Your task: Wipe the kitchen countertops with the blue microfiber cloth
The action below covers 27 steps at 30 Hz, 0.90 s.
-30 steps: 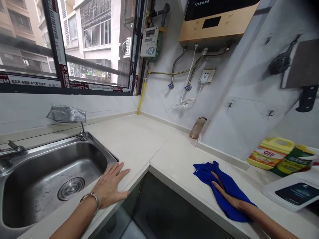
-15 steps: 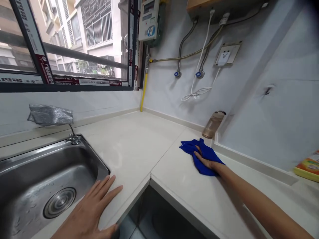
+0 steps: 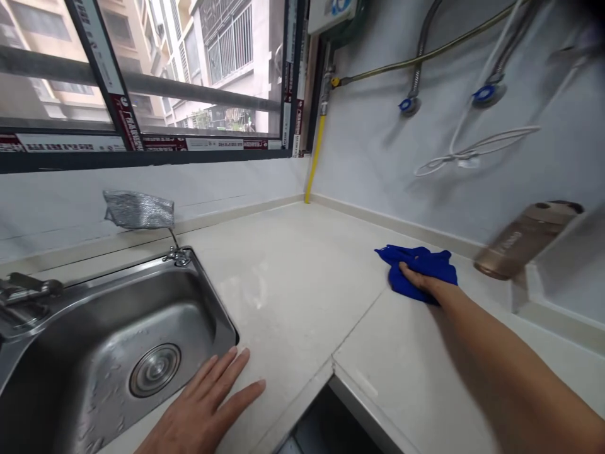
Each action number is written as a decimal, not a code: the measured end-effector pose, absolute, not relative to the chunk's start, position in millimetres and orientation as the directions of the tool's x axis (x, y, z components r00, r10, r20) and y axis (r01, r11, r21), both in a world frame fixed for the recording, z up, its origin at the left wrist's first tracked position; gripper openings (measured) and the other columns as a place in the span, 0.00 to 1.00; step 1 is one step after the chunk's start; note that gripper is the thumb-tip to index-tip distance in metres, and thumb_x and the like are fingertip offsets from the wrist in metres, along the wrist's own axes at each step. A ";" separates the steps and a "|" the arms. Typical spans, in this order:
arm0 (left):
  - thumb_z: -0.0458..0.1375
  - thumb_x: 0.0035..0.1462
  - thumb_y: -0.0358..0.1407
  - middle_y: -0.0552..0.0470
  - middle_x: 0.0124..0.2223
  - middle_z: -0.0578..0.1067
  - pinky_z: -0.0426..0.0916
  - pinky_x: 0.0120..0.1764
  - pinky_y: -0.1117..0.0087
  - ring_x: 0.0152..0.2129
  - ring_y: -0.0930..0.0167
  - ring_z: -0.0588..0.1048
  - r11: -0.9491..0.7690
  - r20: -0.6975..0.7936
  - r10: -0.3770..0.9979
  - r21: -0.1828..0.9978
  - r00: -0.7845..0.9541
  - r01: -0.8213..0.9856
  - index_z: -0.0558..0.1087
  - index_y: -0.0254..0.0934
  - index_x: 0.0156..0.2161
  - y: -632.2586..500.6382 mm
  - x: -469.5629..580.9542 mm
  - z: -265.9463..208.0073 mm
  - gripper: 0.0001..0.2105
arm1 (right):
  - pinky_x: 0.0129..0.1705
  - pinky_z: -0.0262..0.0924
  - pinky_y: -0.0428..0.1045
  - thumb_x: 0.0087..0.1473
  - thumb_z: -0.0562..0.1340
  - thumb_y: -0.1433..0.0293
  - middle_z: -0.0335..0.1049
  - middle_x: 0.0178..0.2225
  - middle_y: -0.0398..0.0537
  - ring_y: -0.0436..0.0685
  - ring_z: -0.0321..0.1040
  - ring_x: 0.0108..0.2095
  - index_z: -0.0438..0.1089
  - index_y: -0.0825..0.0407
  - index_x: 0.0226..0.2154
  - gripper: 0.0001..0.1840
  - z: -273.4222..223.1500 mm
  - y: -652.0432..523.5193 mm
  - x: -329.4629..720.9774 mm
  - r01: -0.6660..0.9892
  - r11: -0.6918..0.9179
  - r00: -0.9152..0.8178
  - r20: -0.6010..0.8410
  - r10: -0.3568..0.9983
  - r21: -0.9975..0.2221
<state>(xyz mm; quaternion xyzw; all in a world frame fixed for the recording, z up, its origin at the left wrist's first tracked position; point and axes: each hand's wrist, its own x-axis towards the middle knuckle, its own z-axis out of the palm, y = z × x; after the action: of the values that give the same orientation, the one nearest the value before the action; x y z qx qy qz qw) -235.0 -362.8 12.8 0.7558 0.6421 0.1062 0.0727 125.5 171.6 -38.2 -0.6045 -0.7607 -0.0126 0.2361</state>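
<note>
A crumpled royal-blue cloth (image 3: pixel 428 263) lies on the pale countertop (image 3: pixel 302 271), near the back wall and left of a brown bottle (image 3: pixel 520 243). My right hand (image 3: pixel 423 284) presses on the cloth and grips it, thumb showing and the other fingers mostly hidden in the folds. Fingers stretched and spread, my left hand (image 3: pixel 208 397) rests with nothing in it at the front corner of the steel sink (image 3: pixel 212 290).
Behind the sink stand a foil-wrapped spout (image 3: pixel 139 210) and a tap (image 3: pixel 28 293). A yellow pipe (image 3: pixel 316 157) rises in the corner. Looped white cord (image 3: pixel 472 154) hangs on the wall. The counter's front edge turns at an inner corner (image 3: pixel 333 369).
My right hand and the cloth have slid across the counter toward the back corner, away from the bottle. My left hand stays by the sink. The head view has shifted and come closer.
</note>
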 end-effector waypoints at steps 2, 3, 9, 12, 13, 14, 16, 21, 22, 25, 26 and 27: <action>0.60 0.53 0.58 0.51 0.73 0.44 0.55 0.63 0.37 0.67 0.47 0.51 -0.142 0.014 0.990 0.263 0.144 0.954 0.49 0.59 0.69 -361.8 -234.2 12.8 0.42 | 0.70 0.39 0.66 0.56 0.55 0.49 0.55 0.65 0.64 0.78 0.48 0.66 0.61 0.61 0.63 0.42 -34.5 170.3 84.0 0.925 0.279 -0.181 0.345 0.921 -0.260; 0.61 0.53 0.57 0.51 0.73 0.43 0.54 0.63 0.36 0.67 0.46 0.49 -0.134 -0.015 0.990 0.272 0.143 0.953 0.50 0.58 0.69 -361.5 -234.4 11.5 0.42 | 0.70 0.39 0.66 0.57 0.55 0.49 0.54 0.65 0.63 0.78 0.48 0.66 0.60 0.61 0.63 0.42 -33.1 168.1 61.9 0.926 0.284 -0.197 0.324 0.925 -0.250; 0.66 0.48 0.54 0.50 0.74 0.39 0.47 0.66 0.37 0.68 0.47 0.44 -0.152 -0.002 0.987 0.342 0.162 0.927 0.50 0.54 0.69 -363.0 -233.9 7.9 0.46 | 0.71 0.39 0.63 0.61 0.53 0.49 0.54 0.66 0.58 0.72 0.47 0.67 0.57 0.56 0.65 0.38 -31.7 129.8 -62.4 0.873 0.438 -0.382 0.258 0.888 -0.216; 0.66 0.49 0.51 0.50 0.74 0.38 0.46 0.66 0.37 0.69 0.49 0.42 -0.109 -0.031 0.991 0.360 0.129 0.927 0.51 0.54 0.69 -365.4 -229.6 16.7 0.45 | 0.70 0.40 0.62 0.62 0.53 0.49 0.52 0.67 0.57 0.72 0.47 0.67 0.54 0.56 0.66 0.40 -28.1 91.0 -111.0 0.827 0.530 -0.482 0.247 0.841 -0.189; 0.66 0.49 0.50 0.50 0.74 0.38 0.46 0.66 0.37 0.69 0.50 0.41 -0.090 -0.047 0.992 0.366 0.115 0.926 0.52 0.53 0.69 -366.2 -227.9 20.1 0.45 | 0.70 0.41 0.62 0.62 0.53 0.49 0.52 0.67 0.57 0.72 0.48 0.67 0.55 0.56 0.66 0.40 -25.7 75.6 -125.4 0.805 0.565 -0.519 0.245 0.819 -0.182; 0.66 0.48 0.49 0.50 0.74 0.38 0.45 0.66 0.38 0.69 0.50 0.40 -0.074 -0.060 0.993 0.372 0.103 0.925 0.52 0.53 0.69 -367.0 -226.4 23.3 0.45 | 0.70 0.42 0.62 0.62 0.53 0.48 0.53 0.67 0.56 0.71 0.48 0.67 0.55 0.55 0.66 0.39 -22.8 59.3 -139.0 0.780 0.601 -0.557 0.245 0.794 -0.175; 0.67 0.47 0.48 0.50 0.74 0.37 0.43 0.67 0.39 0.69 0.51 0.39 -0.055 -0.077 0.993 0.385 0.091 0.921 0.53 0.52 0.69 -368.2 -223.9 27.9 0.45 | 0.69 0.45 0.62 0.62 0.53 0.47 0.55 0.66 0.54 0.70 0.51 0.66 0.57 0.52 0.65 0.38 -16.3 24.4 -163.1 0.719 0.676 -0.633 0.250 0.733 -0.160; 0.69 0.44 0.47 0.46 0.73 0.41 0.39 0.68 0.43 0.69 0.52 0.40 -0.082 -0.029 0.994 0.404 0.102 0.911 0.56 0.49 0.68 -369.2 -222.1 29.6 0.46 | 0.69 0.44 0.61 0.63 0.52 0.50 0.54 0.67 0.55 0.69 0.50 0.66 0.59 0.53 0.65 0.36 -6.3 -61.3 -195.7 0.532 0.838 -0.795 0.270 0.543 -0.116; 0.69 0.44 0.47 0.45 0.73 0.42 0.39 0.68 0.44 0.69 0.52 0.41 -0.091 -0.011 0.994 0.401 0.105 0.912 0.57 0.47 0.68 -369.3 -222.4 29.3 0.46 | 0.69 0.44 0.60 0.63 0.52 0.50 0.52 0.68 0.54 0.68 0.48 0.67 0.57 0.53 0.66 0.36 -6.0 -75.3 -196.3 0.497 0.861 -0.819 0.269 0.506 -0.107; 0.69 0.45 0.49 0.41 0.73 0.46 0.39 0.68 0.45 0.69 0.52 0.43 -0.113 0.011 0.993 0.383 0.118 0.917 0.59 0.44 0.67 -369.8 -223.6 29.2 0.45 | 0.69 0.43 0.59 0.65 0.51 0.52 0.49 0.69 0.50 0.64 0.46 0.68 0.54 0.49 0.67 0.34 -6.0 -107.5 -187.1 0.432 0.897 -0.861 0.256 0.440 -0.090; 0.68 0.46 0.50 0.40 0.72 0.47 0.40 0.68 0.45 0.69 0.52 0.43 -0.118 0.012 0.992 0.379 0.122 0.918 0.59 0.43 0.67 -370.2 -224.1 29.3 0.44 | 0.70 0.43 0.58 0.65 0.51 0.53 0.48 0.69 0.50 0.64 0.47 0.68 0.54 0.49 0.68 0.33 -5.7 -115.2 -180.6 0.426 0.900 -0.865 0.250 0.434 -0.089; 0.67 0.47 0.51 0.39 0.72 0.48 0.40 0.68 0.45 0.69 0.52 0.43 -0.122 0.017 0.992 0.377 0.125 0.918 0.59 0.43 0.67 -370.7 -224.7 29.4 0.44 | 0.70 0.44 0.59 0.65 0.50 0.53 0.48 0.69 0.50 0.64 0.47 0.68 0.54 0.49 0.68 0.33 -5.4 -121.9 -172.5 0.427 0.900 -0.866 0.245 0.435 -0.089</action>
<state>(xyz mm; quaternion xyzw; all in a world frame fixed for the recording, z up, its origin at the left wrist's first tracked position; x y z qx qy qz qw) -224.7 -370.7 29.4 0.7372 0.6478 0.1333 0.1386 -172.5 -121.9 -5.4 -0.2231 -0.9659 0.0159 0.1303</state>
